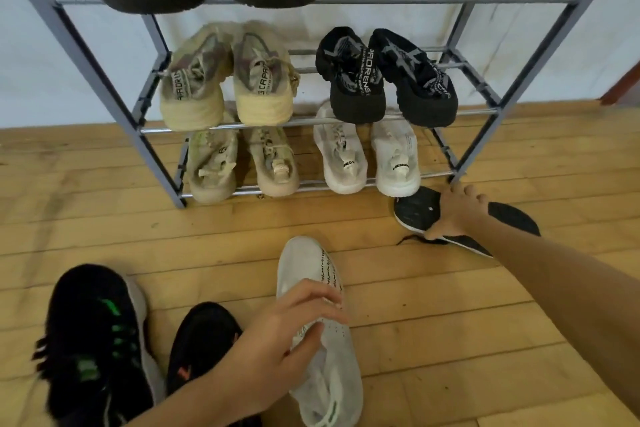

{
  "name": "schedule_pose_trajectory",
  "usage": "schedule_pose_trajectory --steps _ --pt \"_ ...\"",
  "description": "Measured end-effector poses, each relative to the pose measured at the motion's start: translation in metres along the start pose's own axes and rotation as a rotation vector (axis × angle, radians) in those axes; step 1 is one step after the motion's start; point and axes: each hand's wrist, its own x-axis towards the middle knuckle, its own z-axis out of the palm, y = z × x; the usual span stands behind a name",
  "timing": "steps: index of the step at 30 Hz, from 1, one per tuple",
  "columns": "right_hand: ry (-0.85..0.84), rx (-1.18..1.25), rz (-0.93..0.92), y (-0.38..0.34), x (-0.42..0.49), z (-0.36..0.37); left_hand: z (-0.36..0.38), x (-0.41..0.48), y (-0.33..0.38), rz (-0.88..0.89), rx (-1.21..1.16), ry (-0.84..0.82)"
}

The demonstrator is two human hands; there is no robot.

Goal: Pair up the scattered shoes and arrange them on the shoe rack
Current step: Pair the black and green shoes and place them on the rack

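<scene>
My left hand [277, 340] grips the white shoe [322, 329] at its soft collar, on the floor; my right hand [457, 212] clamps the black shoe [415, 212] by the rack's [156, 153] front right corner — light, floppy.

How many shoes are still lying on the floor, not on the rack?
4. A black shoe under the right hand by the rack's right leg, a white shoe under the left hand, and two black shoes bottom left. Others may lie out of view.
</scene>
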Motion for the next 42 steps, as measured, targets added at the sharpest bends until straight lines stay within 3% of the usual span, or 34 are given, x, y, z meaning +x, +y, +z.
schedule_pose_trajectory --steps 5,7,9,12,14,16,19,21,23,26,29,32,37,42 --pt "0.184 0.041 -0.06 0.008 -0.05 0.019 -0.006 -0.007 0.0 -0.113 -0.032 0.053" --pt "0.35 0.241 -0.11 0.019 -0.079 0.021 -0.006 -0.008 0.002 -0.125 -0.023 0.09" --pt "0.526 0.604 -0.189 0.028 -0.116 0.018 -0.007 -0.006 0.005 -0.207 -0.058 0.094" --pt "0.673 1.08 -0.45 0.014 -0.174 0.012 -0.008 0.01 0.012 -0.54 -0.41 0.1" --pt "0.69 1.392 -0.622 -0.015 -0.202 0.011 -0.01 0.019 0.021 -0.731 -0.678 0.003" --pt "0.737 1.536 -0.725 -0.048 -0.219 0.011 -0.01 0.021 0.038 -0.706 -0.935 -0.2" --pt "0.806 1.453 -0.885 -0.086 -0.235 0.018 -0.013 0.013 0.051 -0.614 -1.226 -0.132" --pt "0.737 1.311 -0.944 -0.09 -0.235 0.022 -0.023 0.004 0.046 -0.59 -1.205 -0.045" --pt "0.517 1.135 -0.943 -0.08 -0.228 0.021 -0.04 -0.002 0.031 -0.578 -1.058 0.086" --pt "0.029 1.255 -0.841 -0.067 -0.225 0.005 -0.057 -0.005 0.009 -0.599 -0.746 0.126" --pt "-0.281 1.343 -0.785 -0.074 -0.223 -0.007 -0.047 -0.01 -0.006 -0.643 -0.58 0.032" --pt "-0.321 1.208 -0.752 -0.095 -0.22 0.003 -0.031 -0.016 -0.015 -0.698 -0.584 0.042" --pt "-0.395 1.248 -0.724 -0.124 -0.22 0.022 -0.035 -0.043 -0.026 -0.757 -0.583 0.089" --pt "-0.409 1.233 -0.861 -0.176 -0.228 0.002 -0.072 -0.082 -0.038 -0.785 -0.548 0.204"
